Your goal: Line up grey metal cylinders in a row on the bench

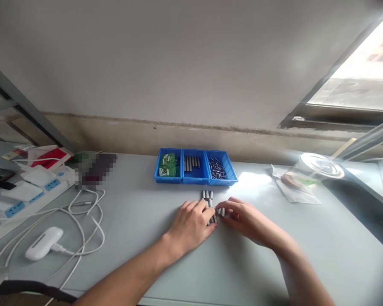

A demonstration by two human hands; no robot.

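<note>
Forearms (130, 274), blue bins (195, 180) beyond, cables (79, 253) leftward

Three bins (195, 180) stand side by side at the back of the table (127, 231), just before the wall (178, 63), with pins (217, 169) in the right one. In front of them, cylinders (207, 194) lie between and under the worker's left hand (191, 219) and right hand (241, 212). A power strip (14, 209) lies far left, a charging case (44, 243) before it, and a tub (317, 165) well right.

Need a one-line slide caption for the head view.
Left hand and right hand at small grey cylinders on a tabletop, three blue bins of small parts behind.
</note>
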